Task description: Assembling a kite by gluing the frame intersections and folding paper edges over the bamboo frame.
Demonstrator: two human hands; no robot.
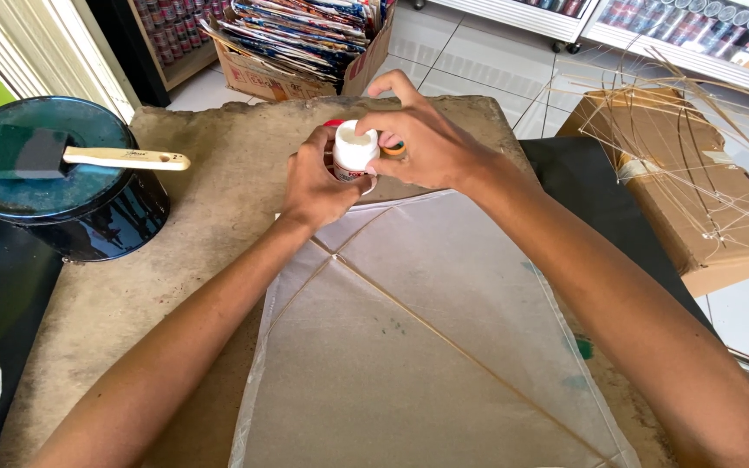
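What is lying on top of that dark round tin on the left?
A foam brush with a pale wooden handle lies flat across the lid of the dark tin, its handle poking past the rim. The lid hides whatever is inside the tin.

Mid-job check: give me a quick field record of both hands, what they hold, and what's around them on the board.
left hand: grips small white bottle from the side
right hand: fingers on the bottle's top
in front: translucent kite sheet with thin crossed sticks, flat on worn board
far left: dark round tin, foam brush lying across its lid
right: cardboard box with stick frames
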